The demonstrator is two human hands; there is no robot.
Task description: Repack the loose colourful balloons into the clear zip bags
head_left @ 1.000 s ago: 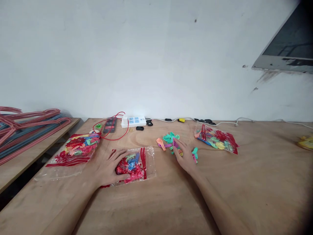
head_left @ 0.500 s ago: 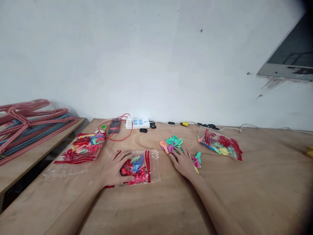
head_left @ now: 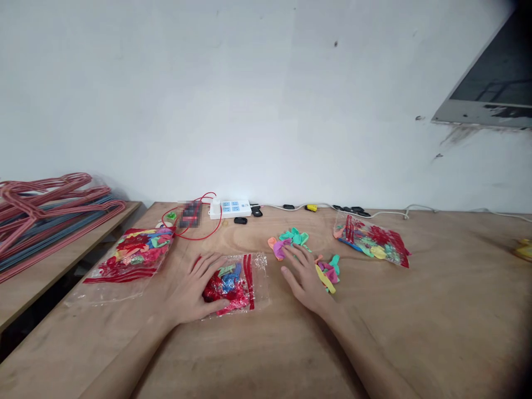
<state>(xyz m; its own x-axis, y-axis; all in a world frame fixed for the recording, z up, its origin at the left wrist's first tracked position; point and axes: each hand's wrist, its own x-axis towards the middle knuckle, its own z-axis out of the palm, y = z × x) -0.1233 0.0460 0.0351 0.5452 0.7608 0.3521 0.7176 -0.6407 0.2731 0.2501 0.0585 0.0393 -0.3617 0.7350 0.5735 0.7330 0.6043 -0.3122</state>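
My left hand (head_left: 192, 291) lies with spread fingers on a clear zip bag of balloons (head_left: 245, 282), its contents mostly red and blue. My right hand (head_left: 305, 278) hovers open just beside a loose heap of small latex balloons (head_left: 294, 239) in teal, orange and purple. A few more loose balloons (head_left: 327, 274), pink, teal and yellow, lie against its little-finger side. Two other clear bags with red stripes and mixed balloons lie on the plywood table (head_left: 415, 321): one (head_left: 133, 257) to the left, another (head_left: 371, 239) to the right.
A white power strip (head_left: 230, 209) with a red cable (head_left: 199, 235) stands at the wall, beside a pixelated object (head_left: 190, 214). A white cable (head_left: 374, 213) runs along the back edge. Red-and-blue hangers (head_left: 50, 213) are stacked on a lower shelf at left.
My right hand has shifted slightly left and away from the balloons, and a yellow balloon now shows beside it. My left hand stays on the bag.
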